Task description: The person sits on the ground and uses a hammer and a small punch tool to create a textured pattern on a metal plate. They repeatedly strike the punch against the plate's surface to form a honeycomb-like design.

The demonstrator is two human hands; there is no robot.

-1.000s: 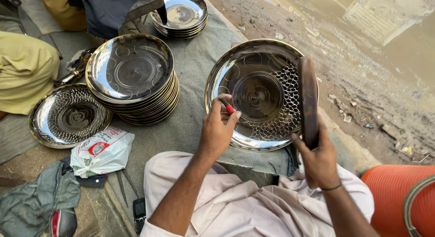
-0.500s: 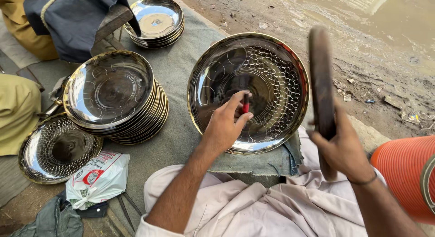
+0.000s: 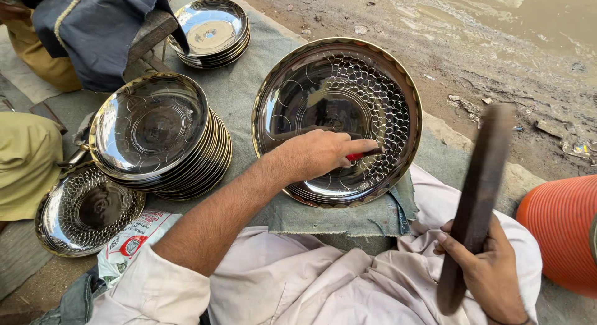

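A large shiny steel tray (image 3: 283, 92) with a hammered scale pattern on its right half lies on a grey cloth (image 3: 239, 98) in front of me. My left hand (image 3: 317, 154) rests inside the tray and grips a small red-handled punch tool (image 3: 360, 156) against its lower surface. To the right, raised off the tray, my right hand (image 3: 491, 269) holds a long dark wooden bat (image 3: 479, 194) upright over my lap.
A tall stack of plain steel trays (image 3: 155, 129) stands at left, a smaller stack (image 3: 211, 30) at the back, and one patterned tray (image 3: 84, 210) lower left. An orange ribbed container (image 3: 559, 232) sits at right. Another person's clothed legs (image 3: 28, 160) are at left. Muddy ground lies beyond.
My left hand has slid the punch toward the tray's lower right. My right hand has dropped the bat lower and further right, away from the tray.
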